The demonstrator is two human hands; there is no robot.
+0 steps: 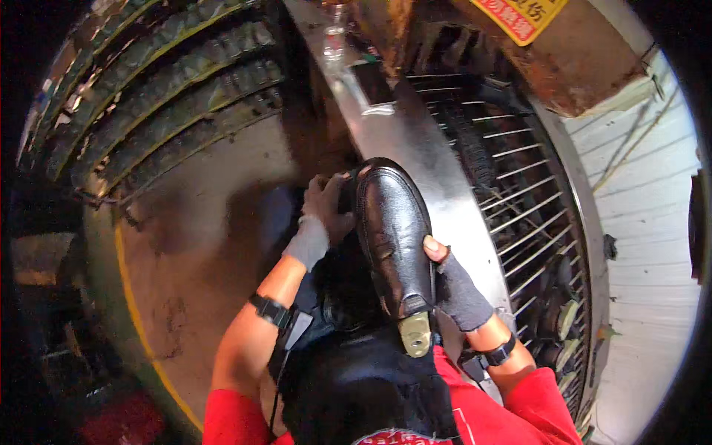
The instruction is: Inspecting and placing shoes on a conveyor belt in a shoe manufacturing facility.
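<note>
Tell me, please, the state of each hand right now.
Left hand: beside the black shoe; whether it grips cannot be told.
Right hand: closed, holding the black shoe.

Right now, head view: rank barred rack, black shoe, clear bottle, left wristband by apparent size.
1. Barred rack
2. Black shoe
Clear bottle and left wristband: too close to rank.

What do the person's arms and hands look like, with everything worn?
The left hand and right hand wear grey gloves; the right thumb tip is bare. Black straps circle both wrists, a thin dark cable hanging near the left one. The sleeves are red and short.
</note>
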